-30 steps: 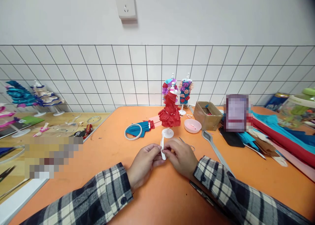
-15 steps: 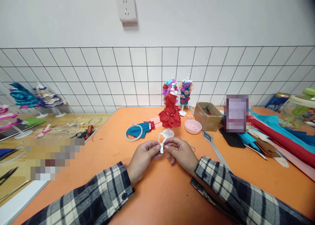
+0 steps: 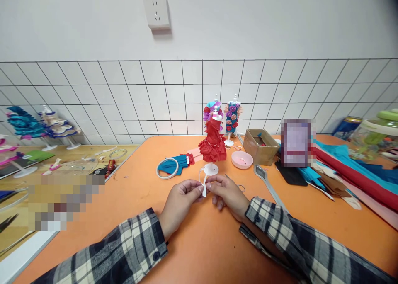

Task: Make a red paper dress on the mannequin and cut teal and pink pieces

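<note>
A thin white ribbon (image 3: 204,190) is pinched between my two hands, just in front of a small dress form's white base. Its upper part curves into a loop and a short tail hangs down. My left hand (image 3: 183,197) grips it from the left with thumb and forefinger. From the other side my right hand (image 3: 228,195) closes thumb and fingers on the ribbon, its lower fingers curled. Right behind the hands stands the dress form in a ruffled red crepe-paper dress (image 3: 213,141).
Two more decorated dress forms (image 3: 232,118) stand behind the red one. Left of it lie a white ring (image 3: 167,168) and folded blue paper (image 3: 178,163). To the right are a pink bowl (image 3: 241,160), a cardboard box (image 3: 261,148), a grey strap-like strip (image 3: 269,184) and coloured paper rolls (image 3: 357,172).
Both hands stay at nearly the same spot with the ribbon; its tail hangs slightly lower. The whole view has shifted a little, moving the surroundings slightly left.
</note>
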Demonstrator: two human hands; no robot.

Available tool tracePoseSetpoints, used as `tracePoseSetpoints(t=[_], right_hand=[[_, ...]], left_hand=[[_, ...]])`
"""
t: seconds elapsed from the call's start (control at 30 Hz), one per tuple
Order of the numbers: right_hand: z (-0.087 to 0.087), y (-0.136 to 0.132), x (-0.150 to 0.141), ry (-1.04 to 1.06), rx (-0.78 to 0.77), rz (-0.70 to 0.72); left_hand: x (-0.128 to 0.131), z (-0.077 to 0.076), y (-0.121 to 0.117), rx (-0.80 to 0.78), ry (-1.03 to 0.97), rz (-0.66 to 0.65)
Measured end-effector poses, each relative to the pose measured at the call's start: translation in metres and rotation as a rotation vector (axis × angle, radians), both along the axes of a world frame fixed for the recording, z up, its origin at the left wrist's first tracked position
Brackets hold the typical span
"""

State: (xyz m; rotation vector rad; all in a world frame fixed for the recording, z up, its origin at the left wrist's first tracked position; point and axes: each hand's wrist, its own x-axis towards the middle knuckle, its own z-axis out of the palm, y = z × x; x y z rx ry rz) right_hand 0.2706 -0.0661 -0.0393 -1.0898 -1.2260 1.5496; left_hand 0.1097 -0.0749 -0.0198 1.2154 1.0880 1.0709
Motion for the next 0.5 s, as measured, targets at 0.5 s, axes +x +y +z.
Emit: tracePoseSetpoints(t=[0.5], right_hand=[[0.005,-0.009,0.002,-0.651,0.872,-0.028]], left_hand=[[0.002,-0.006,-0.003,-0.146,-0.221,-0.082]])
